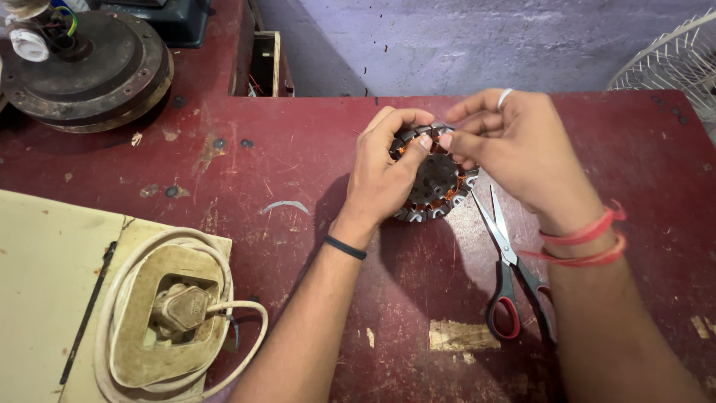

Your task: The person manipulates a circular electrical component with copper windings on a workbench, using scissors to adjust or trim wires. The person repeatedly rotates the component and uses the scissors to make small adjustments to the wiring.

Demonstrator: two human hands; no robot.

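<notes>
Squarely stator [435, 181] between both grips

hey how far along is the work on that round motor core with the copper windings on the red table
Done: copper winding already shows in some slots of the round motor core. In hand: the left hand steadies the core on the red table, and the right hand pinches at its top edge. Left: hard to judge; the hands hide the upper slots. The scissors lie untouched beside it.
</notes>
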